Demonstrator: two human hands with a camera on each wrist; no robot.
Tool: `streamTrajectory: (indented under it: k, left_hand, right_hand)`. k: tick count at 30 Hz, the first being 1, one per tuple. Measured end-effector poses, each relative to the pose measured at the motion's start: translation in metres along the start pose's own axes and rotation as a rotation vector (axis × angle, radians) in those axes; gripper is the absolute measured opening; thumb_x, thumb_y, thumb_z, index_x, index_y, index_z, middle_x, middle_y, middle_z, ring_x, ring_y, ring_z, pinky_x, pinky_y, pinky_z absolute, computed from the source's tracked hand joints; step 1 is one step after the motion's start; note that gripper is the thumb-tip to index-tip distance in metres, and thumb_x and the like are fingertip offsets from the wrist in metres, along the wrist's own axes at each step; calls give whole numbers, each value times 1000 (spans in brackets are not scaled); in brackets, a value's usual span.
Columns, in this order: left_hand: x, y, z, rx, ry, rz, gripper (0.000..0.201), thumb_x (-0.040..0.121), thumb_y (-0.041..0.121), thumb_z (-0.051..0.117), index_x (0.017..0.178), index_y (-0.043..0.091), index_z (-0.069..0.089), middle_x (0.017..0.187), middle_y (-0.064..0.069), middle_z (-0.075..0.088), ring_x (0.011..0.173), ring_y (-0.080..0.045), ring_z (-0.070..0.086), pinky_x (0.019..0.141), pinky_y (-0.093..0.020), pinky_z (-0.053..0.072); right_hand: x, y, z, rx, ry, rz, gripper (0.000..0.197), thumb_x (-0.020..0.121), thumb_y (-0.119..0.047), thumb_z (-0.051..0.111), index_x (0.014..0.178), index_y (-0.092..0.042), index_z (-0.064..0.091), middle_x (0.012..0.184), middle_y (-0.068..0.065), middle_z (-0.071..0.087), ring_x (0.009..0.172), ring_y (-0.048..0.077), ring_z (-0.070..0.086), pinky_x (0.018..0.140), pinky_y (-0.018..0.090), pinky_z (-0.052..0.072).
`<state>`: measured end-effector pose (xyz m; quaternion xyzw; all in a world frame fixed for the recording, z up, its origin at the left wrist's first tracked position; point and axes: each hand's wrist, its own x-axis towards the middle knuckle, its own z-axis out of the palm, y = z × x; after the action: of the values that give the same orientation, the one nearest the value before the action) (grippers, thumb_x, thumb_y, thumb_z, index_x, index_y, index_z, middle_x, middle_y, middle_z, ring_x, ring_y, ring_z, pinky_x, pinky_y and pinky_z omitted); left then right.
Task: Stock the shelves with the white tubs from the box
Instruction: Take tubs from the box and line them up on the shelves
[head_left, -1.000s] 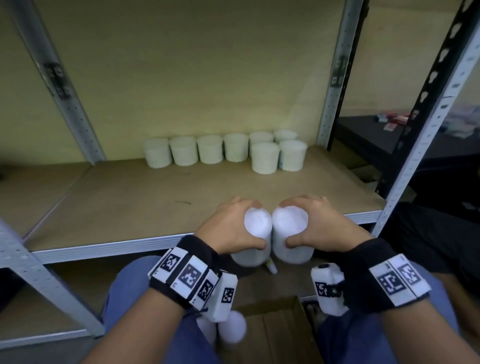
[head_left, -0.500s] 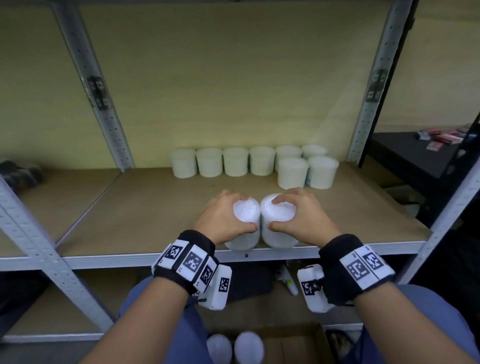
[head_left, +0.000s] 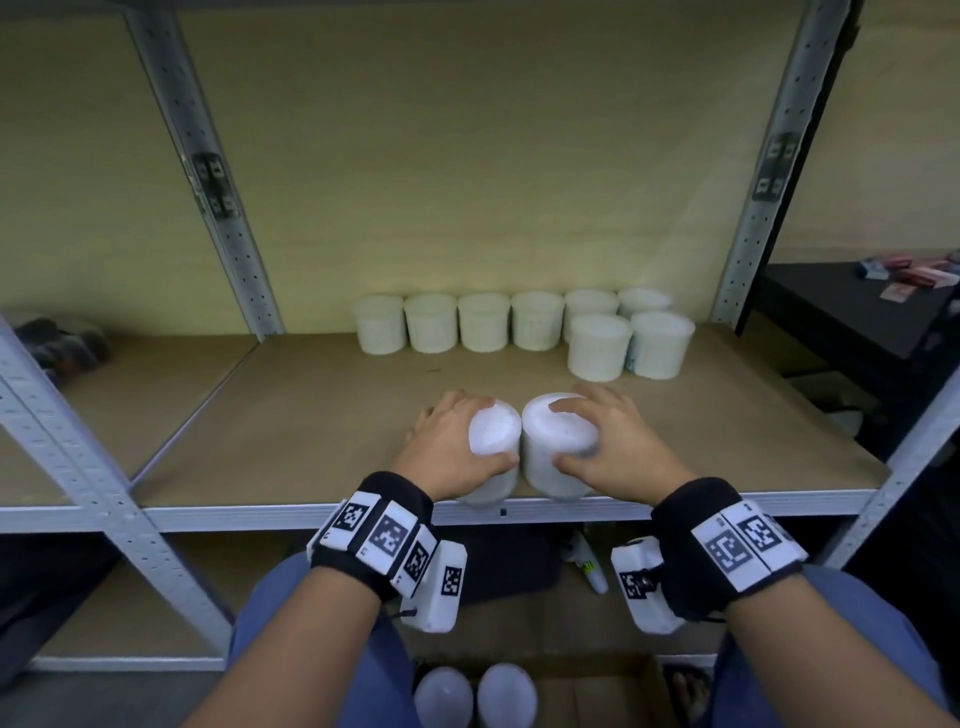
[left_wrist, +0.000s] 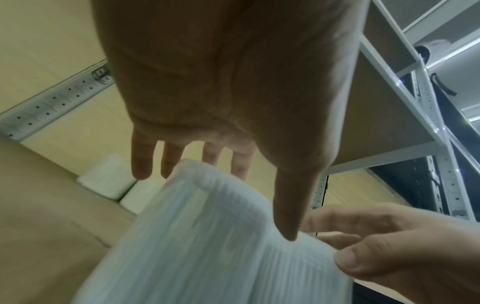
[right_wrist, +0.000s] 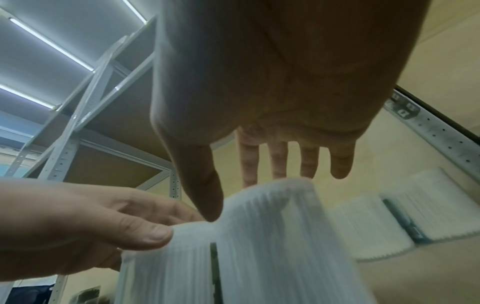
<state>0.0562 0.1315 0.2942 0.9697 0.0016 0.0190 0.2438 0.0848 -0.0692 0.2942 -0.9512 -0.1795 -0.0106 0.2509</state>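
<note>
head view: my left hand is wrapped round one white ribbed plastic tub, thumb on the near side and fingers curled over the far side; my right hand holds a second white ribbed tub the same way. the two tubs touch each other and sit at the front edge of the brown board shelf on its grey metal frame. eight more white tubs stand along the back, two of them a row forward at the right. the brown cardboard box below shows two more white lids.

left wrist view: my fingers hang fairly straight behind the tub's rim, the thumb presses its ribbed wall; the picture is blurred.

right wrist view: the thumb rests on the near wall, the fingertips reach past the far rim of the tub.

handling, as i judge it: light, thin-walled, somewhat flexible; the ribs give grip, so a slip is unlikely. best held round the upper wall just under the lid, thumb opposite fingers, without squeezing hard.
</note>
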Motion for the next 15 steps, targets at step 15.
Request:
streamTrajectory:
  k: [15]
  left_hand:
    - [-24, 3, -5, 25, 138, 164, 30, 88, 14, 54, 116, 19, 64, 122, 5, 57, 119, -14, 44, 95, -16, 29]
  right_hand:
    - [-11, -6, -11, -75, 12, -73, 27, 92, -15, 54, 116, -19, 66, 126, -1, 58, 124, 14, 46, 100, 24, 37]
